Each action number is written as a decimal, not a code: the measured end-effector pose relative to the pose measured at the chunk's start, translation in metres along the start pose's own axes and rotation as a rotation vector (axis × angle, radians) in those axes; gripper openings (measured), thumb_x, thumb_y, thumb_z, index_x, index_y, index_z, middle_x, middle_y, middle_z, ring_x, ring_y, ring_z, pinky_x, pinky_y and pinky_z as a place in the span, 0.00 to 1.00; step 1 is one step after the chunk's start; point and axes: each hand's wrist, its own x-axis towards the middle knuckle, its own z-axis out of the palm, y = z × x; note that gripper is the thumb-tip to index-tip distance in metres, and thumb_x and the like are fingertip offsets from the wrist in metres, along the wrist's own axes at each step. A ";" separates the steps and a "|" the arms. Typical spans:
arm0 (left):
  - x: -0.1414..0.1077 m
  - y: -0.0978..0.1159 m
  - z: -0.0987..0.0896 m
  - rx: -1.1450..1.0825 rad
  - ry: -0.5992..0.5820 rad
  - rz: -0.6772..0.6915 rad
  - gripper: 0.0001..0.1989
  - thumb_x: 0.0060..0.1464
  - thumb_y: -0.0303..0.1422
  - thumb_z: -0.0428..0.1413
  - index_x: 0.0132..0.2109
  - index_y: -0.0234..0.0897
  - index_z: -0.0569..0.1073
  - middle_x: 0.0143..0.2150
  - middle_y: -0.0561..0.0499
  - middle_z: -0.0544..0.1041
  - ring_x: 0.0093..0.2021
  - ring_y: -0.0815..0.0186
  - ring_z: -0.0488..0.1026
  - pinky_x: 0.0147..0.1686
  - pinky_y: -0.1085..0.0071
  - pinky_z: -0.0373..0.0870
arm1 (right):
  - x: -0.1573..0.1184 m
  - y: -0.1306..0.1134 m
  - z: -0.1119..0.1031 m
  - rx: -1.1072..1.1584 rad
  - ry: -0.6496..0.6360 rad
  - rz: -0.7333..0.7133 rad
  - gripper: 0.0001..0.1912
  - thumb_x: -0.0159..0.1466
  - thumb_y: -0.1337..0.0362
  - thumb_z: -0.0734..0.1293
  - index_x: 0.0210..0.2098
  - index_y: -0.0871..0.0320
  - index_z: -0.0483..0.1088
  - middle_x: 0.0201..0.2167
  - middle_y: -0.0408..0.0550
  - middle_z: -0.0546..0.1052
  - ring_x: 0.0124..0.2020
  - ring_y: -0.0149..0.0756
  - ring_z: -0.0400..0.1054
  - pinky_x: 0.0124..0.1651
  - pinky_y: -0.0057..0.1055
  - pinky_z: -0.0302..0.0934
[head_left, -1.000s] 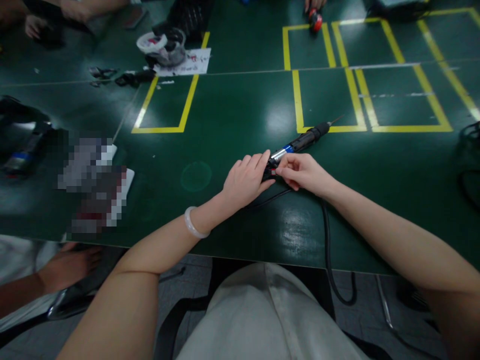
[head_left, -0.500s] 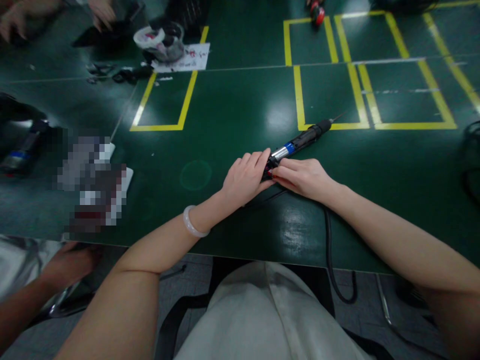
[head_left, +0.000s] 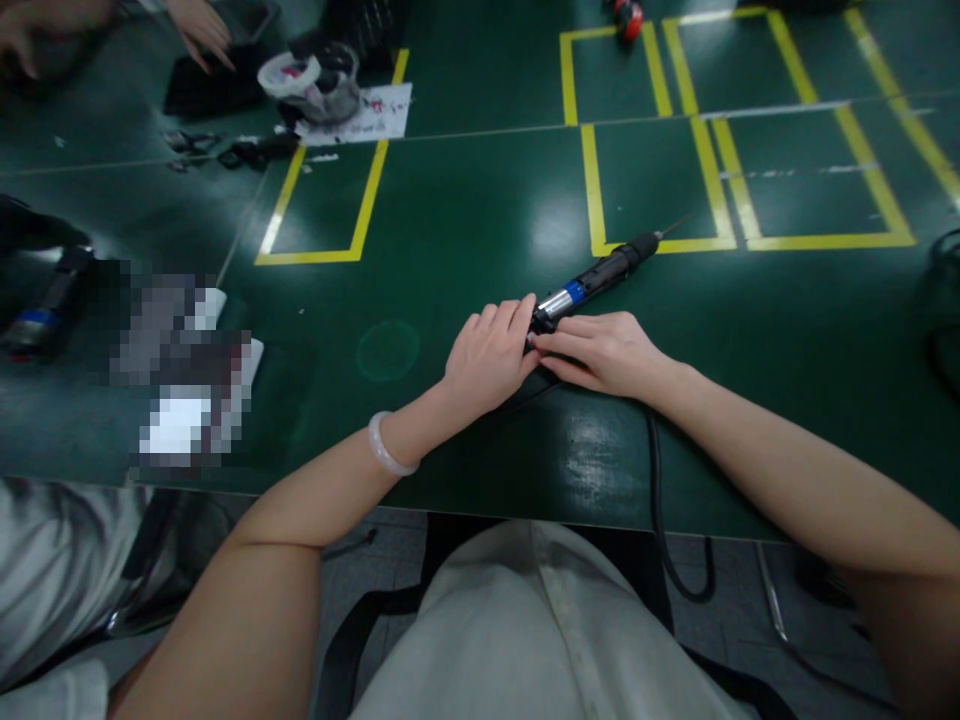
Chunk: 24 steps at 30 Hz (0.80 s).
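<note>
An electric screwdriver (head_left: 598, 281) with a black body, a silver section and a blue band lies slanted on the green table (head_left: 465, 220), its thin bit pointing to the upper right. My left hand (head_left: 489, 352), above a pale bracelet (head_left: 386, 446), is wrapped over the tool's rear end. Close against it, my right hand (head_left: 606, 353) has its fingers pinched at the same end. The fingers hide most of that end, and what the right fingertips grip is too small to tell.
Yellow tape (head_left: 664, 245) outlines boxes on the table. A plastic tub (head_left: 322, 85) stands on a paper at the upper left. Another person's hand (head_left: 201, 32) is behind it. Another dark tool (head_left: 52, 300) lies far left. A black cable (head_left: 657, 500) hangs over the front edge.
Both my hands stay at the tool's rear end with only a slight shift. At the lower left, another person's hand has gone out of view.
</note>
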 end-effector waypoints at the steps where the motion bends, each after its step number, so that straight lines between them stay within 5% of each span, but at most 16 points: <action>1: 0.001 0.000 0.000 -0.007 -0.001 -0.006 0.28 0.75 0.40 0.52 0.70 0.23 0.62 0.59 0.34 0.71 0.52 0.48 0.70 0.48 0.58 0.67 | 0.000 0.001 0.000 0.037 0.019 0.039 0.17 0.74 0.59 0.59 0.50 0.60 0.76 0.36 0.51 0.81 0.35 0.35 0.74 0.36 0.30 0.60; 7: 0.009 -0.012 0.002 -0.018 -0.001 -0.032 0.28 0.73 0.38 0.56 0.70 0.24 0.62 0.60 0.33 0.70 0.53 0.47 0.69 0.51 0.58 0.67 | -0.001 0.011 0.002 0.232 0.090 0.263 0.12 0.70 0.61 0.62 0.45 0.59 0.76 0.33 0.47 0.80 0.29 0.32 0.70 0.36 0.29 0.61; 12: 0.024 -0.037 0.006 -0.029 -0.024 -0.131 0.28 0.74 0.37 0.53 0.72 0.26 0.59 0.63 0.32 0.67 0.58 0.42 0.67 0.56 0.54 0.65 | -0.001 0.018 0.005 0.285 0.084 0.311 0.12 0.70 0.61 0.61 0.39 0.59 0.76 0.31 0.47 0.78 0.28 0.32 0.68 0.35 0.29 0.59; 19: 0.057 -0.104 0.015 -0.037 -0.011 -0.358 0.28 0.75 0.42 0.48 0.72 0.27 0.59 0.64 0.30 0.66 0.63 0.38 0.62 0.59 0.50 0.59 | -0.003 0.026 0.008 0.351 0.072 0.359 0.12 0.69 0.61 0.62 0.37 0.59 0.75 0.29 0.46 0.78 0.27 0.32 0.67 0.34 0.30 0.57; 24: 0.081 -0.164 0.023 -0.051 0.064 -0.519 0.38 0.72 0.58 0.40 0.69 0.29 0.62 0.61 0.37 0.70 0.64 0.49 0.59 0.57 0.54 0.56 | -0.003 0.027 0.009 0.343 0.064 0.363 0.12 0.69 0.61 0.62 0.37 0.59 0.76 0.28 0.46 0.77 0.26 0.31 0.67 0.34 0.29 0.57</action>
